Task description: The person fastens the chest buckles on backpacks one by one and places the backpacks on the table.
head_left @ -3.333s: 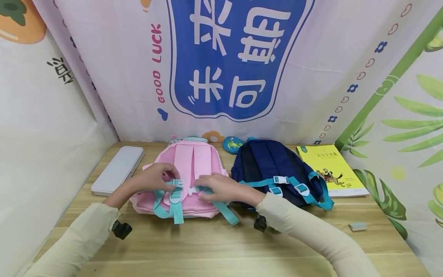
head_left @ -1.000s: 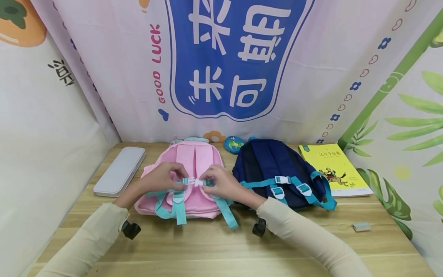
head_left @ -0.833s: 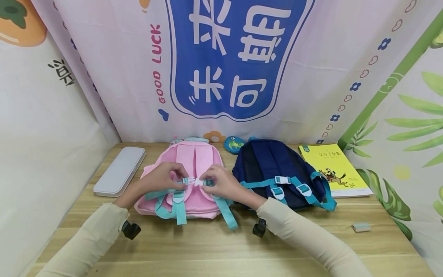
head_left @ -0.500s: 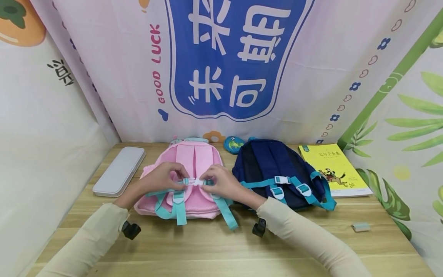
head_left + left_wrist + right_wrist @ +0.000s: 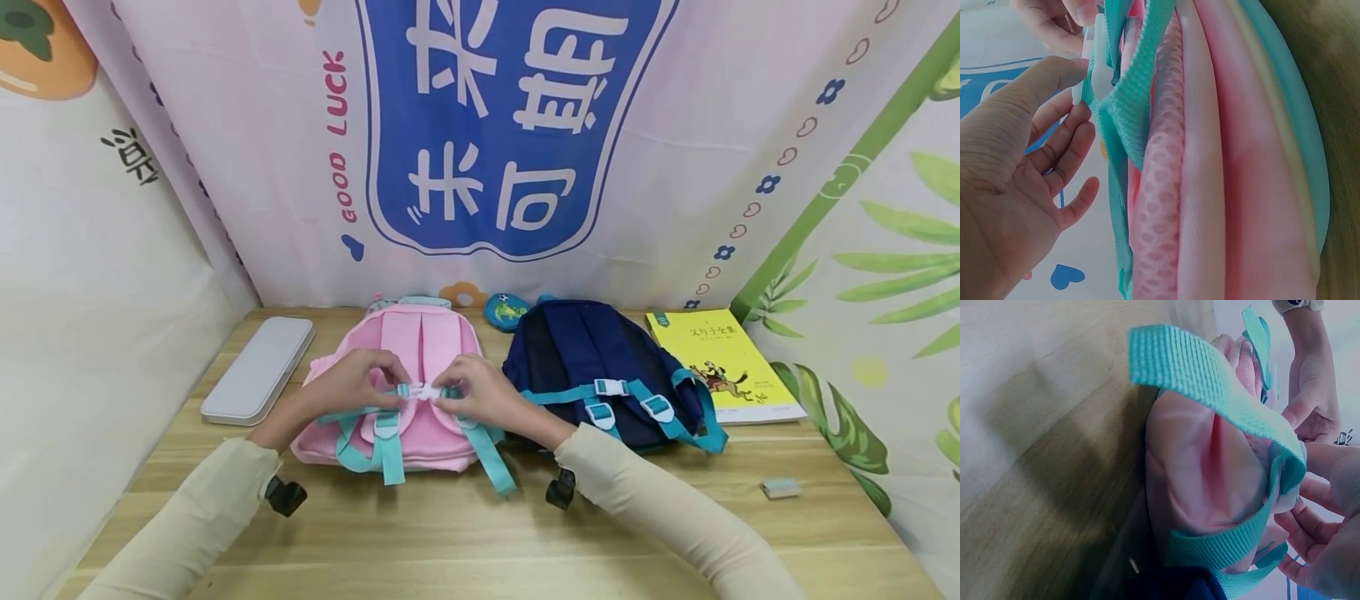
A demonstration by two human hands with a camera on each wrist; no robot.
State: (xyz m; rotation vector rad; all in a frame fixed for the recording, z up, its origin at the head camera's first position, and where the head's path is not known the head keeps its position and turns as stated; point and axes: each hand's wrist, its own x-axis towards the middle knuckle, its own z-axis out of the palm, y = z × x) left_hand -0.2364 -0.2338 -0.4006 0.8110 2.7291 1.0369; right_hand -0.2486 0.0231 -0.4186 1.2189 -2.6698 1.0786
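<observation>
A pink backpack [image 5: 405, 333] lies on the table with its shoulder straps facing up. Across those straps runs a teal strap [image 5: 402, 390] with a white plastic side-release buckle [image 5: 423, 392] at its middle. My left hand [image 5: 347, 385] pinches the buckle's left half at the webbing, thumb and fingertips together. From the other side, my right hand [image 5: 487, 395] pinches the right half. Both halves meet between the hands; whether they are fully latched cannot be made out. Loose teal strap ends [image 5: 491, 461] hang toward the front. The fingertips partly hide the buckle in both wrist views.
To the right lies a navy backpack [image 5: 592, 350] with its teal chest strap buckled. Beyond it are a yellow book [image 5: 705, 342] and a small grey clip-like piece [image 5: 781, 488]. A white case [image 5: 258, 371] lies at left; a round blue pouch [image 5: 506, 312] sits behind.
Over the last seconds the hands raised the two buckle halves and drew them toward each other. The gap between the halves has closed, the prongs sliding into the right half.
</observation>
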